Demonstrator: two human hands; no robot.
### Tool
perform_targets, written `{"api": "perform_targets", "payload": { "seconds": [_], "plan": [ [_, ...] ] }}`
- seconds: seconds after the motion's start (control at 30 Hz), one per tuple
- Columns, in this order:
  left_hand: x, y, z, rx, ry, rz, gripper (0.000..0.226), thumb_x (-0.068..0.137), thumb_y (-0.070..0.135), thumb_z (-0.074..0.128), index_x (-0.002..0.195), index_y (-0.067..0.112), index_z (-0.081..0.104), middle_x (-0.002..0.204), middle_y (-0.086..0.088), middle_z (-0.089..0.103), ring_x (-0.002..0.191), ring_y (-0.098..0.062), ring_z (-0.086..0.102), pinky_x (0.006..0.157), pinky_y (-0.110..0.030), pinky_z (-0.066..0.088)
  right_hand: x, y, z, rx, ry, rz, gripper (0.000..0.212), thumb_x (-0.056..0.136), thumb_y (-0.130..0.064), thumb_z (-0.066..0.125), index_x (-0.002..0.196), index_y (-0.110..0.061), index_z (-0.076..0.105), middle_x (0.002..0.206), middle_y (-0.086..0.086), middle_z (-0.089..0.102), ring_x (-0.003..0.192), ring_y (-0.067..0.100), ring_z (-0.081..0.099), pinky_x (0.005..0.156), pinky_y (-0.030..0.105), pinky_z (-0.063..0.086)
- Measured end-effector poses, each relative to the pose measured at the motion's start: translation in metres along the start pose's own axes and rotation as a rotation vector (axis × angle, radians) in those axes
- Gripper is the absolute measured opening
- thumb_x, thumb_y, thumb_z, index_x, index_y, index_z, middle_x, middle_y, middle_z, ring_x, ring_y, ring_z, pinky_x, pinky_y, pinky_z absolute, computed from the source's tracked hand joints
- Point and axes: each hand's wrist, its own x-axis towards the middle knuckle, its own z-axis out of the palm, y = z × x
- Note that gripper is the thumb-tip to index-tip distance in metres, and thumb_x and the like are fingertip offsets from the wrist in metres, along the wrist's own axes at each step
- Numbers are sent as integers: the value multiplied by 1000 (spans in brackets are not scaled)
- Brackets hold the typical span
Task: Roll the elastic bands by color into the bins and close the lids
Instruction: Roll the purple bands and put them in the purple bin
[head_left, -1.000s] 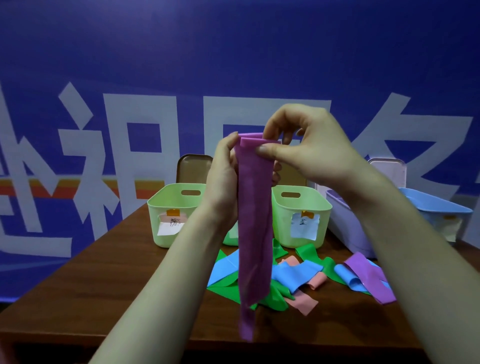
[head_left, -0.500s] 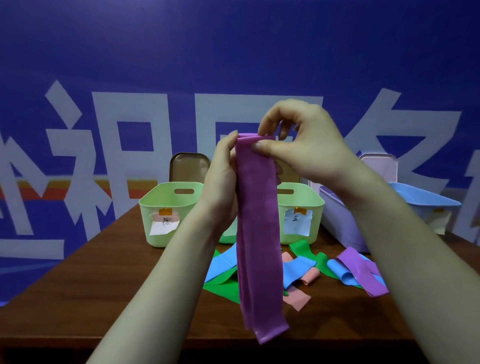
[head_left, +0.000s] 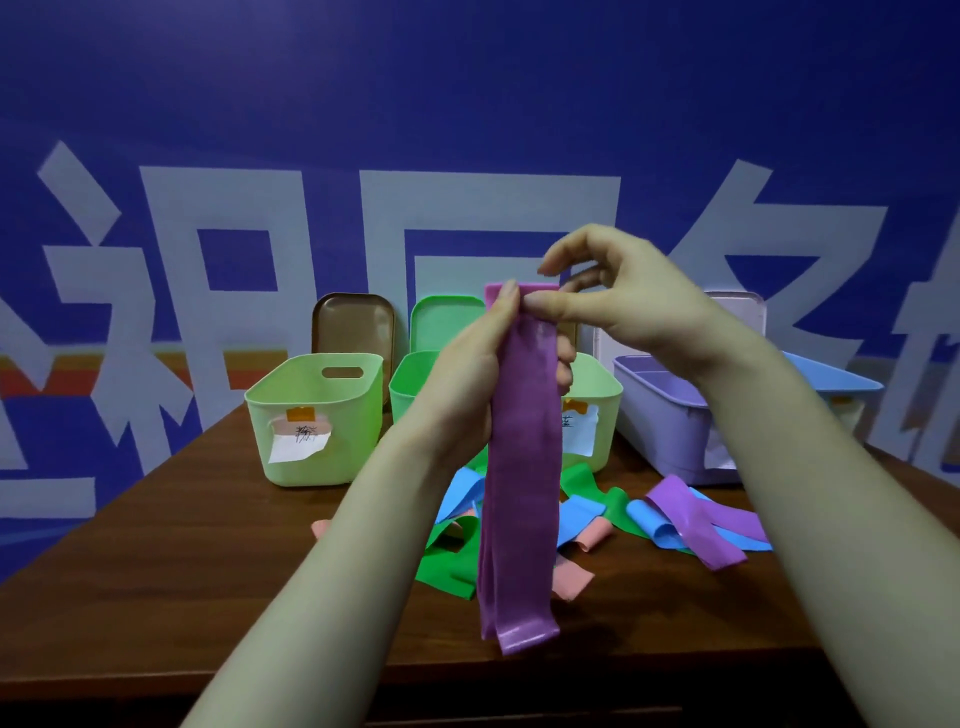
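A long purple elastic band (head_left: 524, 467) hangs folded in front of me, its lower end just above the table's front edge. My left hand (head_left: 472, 384) grips its top from the left. My right hand (head_left: 618, 306) pinches the top edge between thumb and forefinger from the right. Behind the band, a heap of green, blue, pink and purple bands (head_left: 670, 514) lies on the wooden table (head_left: 208, 571). Open bins stand at the back: a light green bin (head_left: 317, 421), a green bin (head_left: 410, 389), another light green bin (head_left: 597, 415) and a lilac bin (head_left: 670, 421).
Lids lean against the blue wall behind the bins: a brown lid (head_left: 353, 322), a green lid (head_left: 447, 322) and a pale lid (head_left: 737, 322). A blue bin (head_left: 836, 379) sits at the far right. Paper labels are stuck on the bin fronts.
The band has been drawn up and folded, so its lower end hangs shorter. My right forefinger has lifted off the top edge a little. The view has shifted slightly.
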Motion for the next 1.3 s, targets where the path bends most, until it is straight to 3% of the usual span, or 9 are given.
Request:
{"api": "perform_targets", "payload": {
  "seconds": [0.13,0.23,0.33,0.43,0.57,0.73,0.87,1.03,1.3],
  "plan": [
    [7,-15,4,-65,46,-88,45,100,44,35,91,6,59,63,-7,60,51,-17,55,53,-24,47,-6,37,-19,211,-108,160,40,72,-16,75,108,-7,60,90,1,69,74,8,67,70,23,51],
    [11,-24,8,-70,47,-131,44,99,45,36,94,8,59,63,-7,61,51,-17,56,51,-22,48,-10,79,-33,90,-106,307,22,80,-18,72,101,-15,65,89,-4,68,87,11,60,76,28,43],
    [15,-30,15,-65,44,-145,43,99,45,37,96,8,60,64,-7,61,52,-18,57,52,-22,49,-19,127,-44,10,-108,491,7,86,-14,67,89,-21,66,86,-1,67,82,11,59,73,28,40],
    [19,-36,21,-76,27,-141,44,100,43,36,92,7,61,62,-7,61,49,-17,58,52,-21,49,-34,169,-50,-61,-78,660,5,87,-13,65,85,-17,66,86,3,68,76,12,60,71,29,40],
    [24,-46,22,-82,23,-154,45,100,42,36,91,6,61,62,-9,62,51,-18,59,53,-21,51,-51,220,-50,-213,-18,866,10,85,-7,65,76,-11,62,77,10,59,72,19,52,56,24,38],
    [31,-60,20,-69,57,-173,45,100,43,37,95,5,62,65,-10,63,53,-20,59,55,-23,51,-61,253,-44,-359,-63,1014,11,83,-12,67,76,-5,61,72,12,55,61,21,48,58,28,39],
    [34,-62,18,-62,64,-193,45,99,43,38,97,5,62,65,-10,63,54,-20,59,55,-24,51,-63,249,-41,-404,-199,1030,19,87,-18,66,73,-8,57,68,9,52,60,17,46,53,25,37],
    [34,-59,17,-59,70,-186,45,99,44,39,92,6,62,65,-9,62,54,-19,57,56,-26,49,-47,230,-46,-429,-124,912,22,84,-17,67,69,-9,52,66,9,50,58,21,44,53,26,34],
    [32,-49,10,-77,102,-139,44,97,45,42,92,7,62,67,-8,61,57,-20,56,58,-28,48,-15,137,-54,-637,-87,750,29,81,-21,73,70,-10,48,75,13,55,64,25,50,54,27,39]
  ]
}}
